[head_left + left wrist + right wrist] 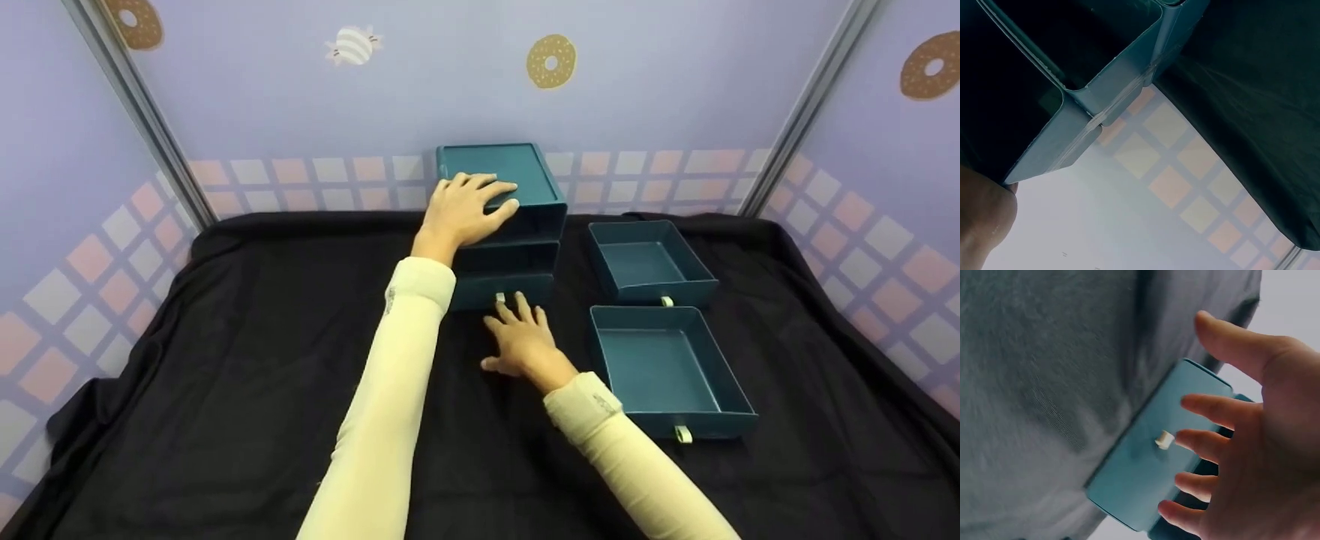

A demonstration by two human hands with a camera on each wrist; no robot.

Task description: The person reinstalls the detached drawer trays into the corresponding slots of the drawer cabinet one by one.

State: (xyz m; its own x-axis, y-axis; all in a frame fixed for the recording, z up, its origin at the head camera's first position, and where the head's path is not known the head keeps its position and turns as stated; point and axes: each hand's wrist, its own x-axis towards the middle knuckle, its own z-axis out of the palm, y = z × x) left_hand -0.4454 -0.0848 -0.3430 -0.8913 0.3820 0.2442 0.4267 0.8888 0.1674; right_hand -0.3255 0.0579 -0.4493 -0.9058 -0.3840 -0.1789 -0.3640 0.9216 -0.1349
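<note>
A teal drawer cabinet (pixel 517 159) stands against the back wall, its upper two slots without drawers. My left hand (pixel 465 206) rests on the cabinet's top near the front edge, fingers spread; in the left wrist view only part of this hand (pixel 985 214) shows beside the slots. The bottom drawer (pixel 476 289) sits in the cabinet, with a small pale pull tab (pixel 500 298) on its front. Just before that drawer is my right hand (pixel 525 341), fingers spread and nothing held. In the right wrist view, the fingertips overlap the drawer front (pixel 1145 472) near its tab (pixel 1165 440).
Two teal drawers lie on the right: one farther back (pixel 637 259) and one nearer (pixel 656 367), both with pale tabs facing front. A black cloth (pixel 262 375) covers the table. Patterned panels (pixel 450 75) enclose the back and sides.
</note>
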